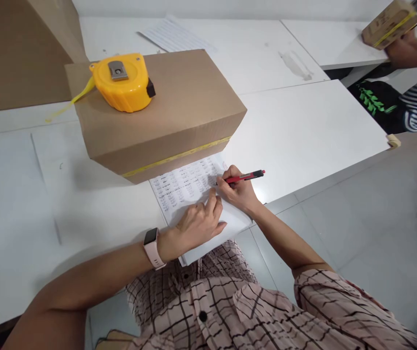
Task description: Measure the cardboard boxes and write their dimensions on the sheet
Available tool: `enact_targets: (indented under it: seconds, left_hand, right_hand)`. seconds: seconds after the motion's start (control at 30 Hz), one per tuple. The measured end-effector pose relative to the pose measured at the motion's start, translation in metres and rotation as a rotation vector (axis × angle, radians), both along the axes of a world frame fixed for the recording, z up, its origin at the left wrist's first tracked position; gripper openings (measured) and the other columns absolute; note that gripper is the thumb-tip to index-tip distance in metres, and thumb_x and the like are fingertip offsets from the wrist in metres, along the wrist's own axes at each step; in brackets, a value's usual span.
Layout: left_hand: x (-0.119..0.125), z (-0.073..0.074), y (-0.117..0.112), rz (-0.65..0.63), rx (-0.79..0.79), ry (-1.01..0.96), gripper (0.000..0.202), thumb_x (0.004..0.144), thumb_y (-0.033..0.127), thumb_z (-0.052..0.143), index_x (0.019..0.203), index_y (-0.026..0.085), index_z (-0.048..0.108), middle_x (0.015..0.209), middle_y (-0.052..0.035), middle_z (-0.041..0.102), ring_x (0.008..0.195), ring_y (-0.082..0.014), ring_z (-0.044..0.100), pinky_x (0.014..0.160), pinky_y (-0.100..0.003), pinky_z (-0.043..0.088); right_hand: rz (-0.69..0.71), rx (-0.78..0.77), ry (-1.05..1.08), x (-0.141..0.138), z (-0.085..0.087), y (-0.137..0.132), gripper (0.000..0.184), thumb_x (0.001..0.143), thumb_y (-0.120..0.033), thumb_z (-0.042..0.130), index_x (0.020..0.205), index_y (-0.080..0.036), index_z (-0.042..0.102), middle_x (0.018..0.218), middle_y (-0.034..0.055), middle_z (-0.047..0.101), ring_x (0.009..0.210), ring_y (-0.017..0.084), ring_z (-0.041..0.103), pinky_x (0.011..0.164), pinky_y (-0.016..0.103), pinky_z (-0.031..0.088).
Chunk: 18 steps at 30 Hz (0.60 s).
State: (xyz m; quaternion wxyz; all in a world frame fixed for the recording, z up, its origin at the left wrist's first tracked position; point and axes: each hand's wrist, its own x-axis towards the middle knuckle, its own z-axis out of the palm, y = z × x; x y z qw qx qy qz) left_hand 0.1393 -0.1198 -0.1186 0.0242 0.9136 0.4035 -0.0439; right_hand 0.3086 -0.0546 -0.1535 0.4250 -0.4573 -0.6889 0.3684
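My right hand [238,191] pinches a red pen [245,177], its tip down on a printed sheet of paper [179,187] full of small rows of text. My left hand [198,224] lies flat on the lower part of that sheet, fingers stretched out, a pale pink watch [152,248] on the wrist. Just behind the sheet a closed cardboard box [179,107] with a yellow tape strip along its side rests partly over the paper. A yellow tape measure [123,81] sits on top of the box, its tape end hanging off to the left.
The white table [303,131] ends at an edge to my right, with grey tiled floor [369,228] beyond. A large brown carton [19,53] stands at the far left. Another printed sheet [175,35] lies at the back. Another person's arm [408,51] holds a small box [389,23] at top right.
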Motion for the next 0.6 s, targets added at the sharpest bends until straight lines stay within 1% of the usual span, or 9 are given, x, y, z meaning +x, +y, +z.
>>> enact_targets:
  seconds: [0.2, 0.4, 0.6]
  left_hand:
    - [0.0002, -0.0022, -0.0007, 0.001, -0.003, -0.004, 0.061, 0.103, 0.049, 0.048, 0.144, 0.005, 0.058, 0.151, -0.0297, 0.051, 0.087, -0.0270, 0.076, 0.066, -0.033, 0.062]
    - [-0.0004, -0.0036, -0.0009, 0.002, 0.011, -0.022, 0.060, 0.103, 0.048, 0.049, 0.143, 0.004, 0.058, 0.151, -0.0306, 0.052, 0.085, -0.0268, 0.076, 0.065, -0.034, 0.062]
    - [-0.0003, -0.0039, -0.0002, 0.012, 0.001, -0.030, 0.059, 0.102, 0.048, 0.050, 0.142, 0.005, 0.059, 0.148, -0.0302, 0.055, 0.085, -0.0262, 0.075, 0.067, -0.033, 0.061]
  right_hand:
    - [-0.027, -0.019, -0.043, -0.0014, 0.0000, -0.0014, 0.026, 0.094, -0.025, 0.060, 0.076, -0.024, 0.041, 0.062, -0.0071, 0.038, 0.054, 0.009, 0.032, 0.051, 0.028, 0.027]
    - [-0.006, -0.014, -0.031, -0.0016, 0.0014, -0.0015, 0.027, 0.094, -0.023, 0.059, 0.076, -0.024, 0.039, 0.062, -0.0074, 0.037, 0.053, 0.009, 0.032, 0.050, 0.028, 0.027]
    - [-0.011, -0.025, -0.030, -0.0008, 0.0000, -0.0012, 0.029, 0.095, -0.029, 0.059, 0.076, -0.025, 0.038, 0.062, -0.0065, 0.037, 0.054, 0.010, 0.032, 0.050, 0.029, 0.026]
